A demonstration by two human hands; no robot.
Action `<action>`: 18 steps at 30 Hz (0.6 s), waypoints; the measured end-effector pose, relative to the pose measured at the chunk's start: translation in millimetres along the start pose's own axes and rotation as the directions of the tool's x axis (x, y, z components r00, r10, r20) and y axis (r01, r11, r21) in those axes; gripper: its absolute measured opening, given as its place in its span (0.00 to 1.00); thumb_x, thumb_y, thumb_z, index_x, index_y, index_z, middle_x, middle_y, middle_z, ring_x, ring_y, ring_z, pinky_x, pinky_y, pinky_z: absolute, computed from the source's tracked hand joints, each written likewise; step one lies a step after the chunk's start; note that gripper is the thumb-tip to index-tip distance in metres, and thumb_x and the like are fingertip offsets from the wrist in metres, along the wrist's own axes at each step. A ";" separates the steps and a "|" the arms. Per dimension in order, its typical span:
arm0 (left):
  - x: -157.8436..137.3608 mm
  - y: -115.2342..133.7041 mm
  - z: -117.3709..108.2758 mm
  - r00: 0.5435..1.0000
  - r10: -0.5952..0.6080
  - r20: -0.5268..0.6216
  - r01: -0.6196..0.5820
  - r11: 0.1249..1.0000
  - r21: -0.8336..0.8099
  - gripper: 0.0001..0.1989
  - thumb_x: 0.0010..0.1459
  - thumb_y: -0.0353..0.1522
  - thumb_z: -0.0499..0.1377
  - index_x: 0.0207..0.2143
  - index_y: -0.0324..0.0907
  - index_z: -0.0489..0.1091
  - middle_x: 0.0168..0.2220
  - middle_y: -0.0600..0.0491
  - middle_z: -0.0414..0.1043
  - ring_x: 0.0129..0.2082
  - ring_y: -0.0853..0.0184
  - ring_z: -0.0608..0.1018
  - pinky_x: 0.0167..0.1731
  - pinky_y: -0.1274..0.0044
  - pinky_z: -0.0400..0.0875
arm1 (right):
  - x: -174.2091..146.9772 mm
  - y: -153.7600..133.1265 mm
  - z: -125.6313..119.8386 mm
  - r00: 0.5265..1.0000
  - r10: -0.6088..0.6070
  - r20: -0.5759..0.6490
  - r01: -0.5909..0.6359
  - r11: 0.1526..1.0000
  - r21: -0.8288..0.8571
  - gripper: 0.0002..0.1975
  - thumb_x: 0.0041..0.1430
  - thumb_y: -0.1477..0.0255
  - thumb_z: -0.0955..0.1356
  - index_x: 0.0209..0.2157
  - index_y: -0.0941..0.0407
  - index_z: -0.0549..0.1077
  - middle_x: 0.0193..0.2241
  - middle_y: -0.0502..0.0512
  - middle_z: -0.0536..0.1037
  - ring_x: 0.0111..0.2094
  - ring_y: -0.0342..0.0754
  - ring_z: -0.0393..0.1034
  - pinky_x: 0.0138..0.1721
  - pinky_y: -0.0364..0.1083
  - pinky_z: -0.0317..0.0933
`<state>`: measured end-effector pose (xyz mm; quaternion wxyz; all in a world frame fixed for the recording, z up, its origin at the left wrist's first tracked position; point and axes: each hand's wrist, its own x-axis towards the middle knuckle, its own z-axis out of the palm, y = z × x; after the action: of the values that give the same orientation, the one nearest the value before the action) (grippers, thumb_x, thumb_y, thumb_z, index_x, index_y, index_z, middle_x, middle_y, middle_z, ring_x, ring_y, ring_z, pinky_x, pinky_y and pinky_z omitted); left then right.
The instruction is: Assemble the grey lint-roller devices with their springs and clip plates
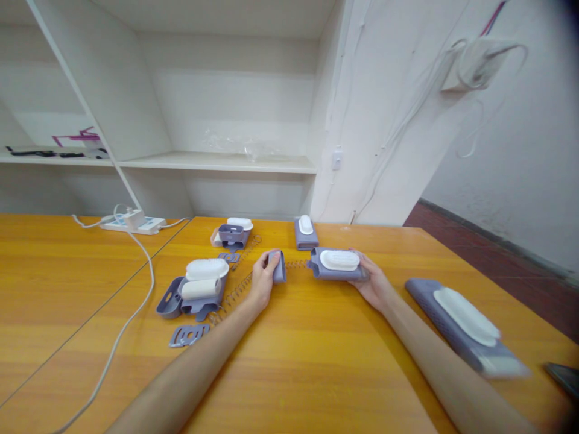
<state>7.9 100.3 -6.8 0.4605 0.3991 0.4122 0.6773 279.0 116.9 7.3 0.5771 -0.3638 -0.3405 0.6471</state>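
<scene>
My left hand (265, 277) grips a grey-purple plastic end cap (279, 268), thumb on its upper side. My right hand (371, 278) is wrapped round the right end of a grey-purple plastic housing (320, 272), which lies sideways and carries a white oval pad (340, 260). Between the two parts stretches a thin coil spring (296, 264), running from the cap to a small tab at the housing's left end. Both parts appear held just above the wooden table (307, 361). The fingers beneath the housing are partly hidden.
Left of my hands lie a disassembled unit (203, 286), a flat slotted plate (189, 335) and a loose spring (235, 293). Similar units stand behind, one left (234, 232), one centre (306, 234); a longer one (461, 325) lies right. A white cable (151, 271) crosses the left side.
</scene>
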 end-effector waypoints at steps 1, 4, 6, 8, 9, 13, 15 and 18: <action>-1.1 1.1 0.7 1.000 0.001 0.013 -0.001 1.000 0.011 0.17 0.50 0.41 0.62 0.39 0.41 0.72 0.38 0.52 0.73 0.36 0.68 0.72 0.37 0.79 0.64 | -1.5 1.2 3.1 1.000 0.002 0.000 -0.002 1.000 -0.008 0.15 0.49 0.68 0.71 0.41 0.47 0.72 0.36 0.45 0.77 0.28 0.42 0.68 0.25 0.40 0.63; -5.0 4.2 3.8 0.999 -0.009 0.044 0.007 0.999 0.033 0.17 0.50 0.42 0.61 0.40 0.41 0.71 0.38 0.52 0.72 0.37 0.68 0.72 0.37 0.80 0.64 | -6.6 5.9 13.7 1.000 0.007 0.009 -0.007 1.000 -0.026 0.16 0.48 0.68 0.72 0.41 0.47 0.71 0.36 0.45 0.77 0.27 0.42 0.68 0.24 0.40 0.62; -8.1 6.2 6.6 0.997 -0.014 0.074 0.009 0.998 0.063 0.17 0.51 0.42 0.61 0.40 0.42 0.71 0.38 0.52 0.72 0.37 0.68 0.72 0.37 0.80 0.64 | -10.6 10.3 21.4 1.000 0.010 0.020 -0.010 1.000 -0.026 0.17 0.48 0.67 0.72 0.42 0.47 0.71 0.36 0.46 0.76 0.28 0.42 0.68 0.24 0.40 0.62; -10.8 8.1 9.4 0.994 -0.013 0.109 0.003 0.996 0.094 0.17 0.51 0.42 0.61 0.41 0.42 0.71 0.38 0.52 0.72 0.36 0.68 0.72 0.37 0.80 0.64 | -14.7 15.5 28.8 1.000 0.012 0.026 -0.011 1.000 -0.027 0.17 0.48 0.66 0.72 0.42 0.47 0.71 0.36 0.46 0.76 0.27 0.42 0.68 0.24 0.40 0.62; -11.9 8.9 10.6 0.992 -0.010 0.125 -0.003 0.994 0.107 0.17 0.50 0.42 0.61 0.40 0.42 0.71 0.38 0.52 0.72 0.36 0.67 0.72 0.37 0.80 0.64 | -16.6 18.2 32.4 1.000 0.011 0.025 -0.010 0.999 -0.030 0.17 0.48 0.66 0.72 0.42 0.48 0.71 0.36 0.46 0.76 0.27 0.42 0.68 0.25 0.40 0.62; -13.4 10.5 12.5 0.990 0.010 0.139 -0.031 0.988 0.148 0.17 0.51 0.43 0.60 0.40 0.42 0.71 0.37 0.51 0.72 0.38 0.66 0.71 0.40 0.79 0.65 | -21.7 26.8 43.3 1.000 -0.018 -0.009 0.017 0.999 -0.037 0.17 0.46 0.65 0.72 0.41 0.48 0.71 0.36 0.46 0.76 0.28 0.42 0.68 0.26 0.40 0.63; -13.7 10.9 12.4 0.991 -0.023 0.134 0.003 0.990 0.143 0.18 0.52 0.45 0.59 0.41 0.43 0.70 0.37 0.51 0.70 0.37 0.66 0.71 0.37 0.79 0.67 | -22.4 28.9 45.6 0.998 -0.048 -0.045 0.047 0.998 -0.033 0.17 0.46 0.64 0.73 0.40 0.48 0.71 0.36 0.46 0.76 0.29 0.42 0.68 0.26 0.40 0.63; -15.3 12.2 12.5 0.975 -0.123 0.188 0.103 0.988 0.112 0.22 0.52 0.47 0.57 0.45 0.44 0.66 0.36 0.52 0.67 0.31 0.68 0.71 0.25 0.79 0.70 | -22.0 30.2 45.7 0.993 -0.082 -0.080 0.079 0.996 -0.032 0.18 0.44 0.64 0.73 0.39 0.49 0.71 0.36 0.46 0.75 0.31 0.42 0.68 0.28 0.40 0.64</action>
<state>19.7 85.2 6.3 0.5153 0.4621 0.4214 0.5860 226.0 91.1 6.0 0.6108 -0.3841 -0.3403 0.6030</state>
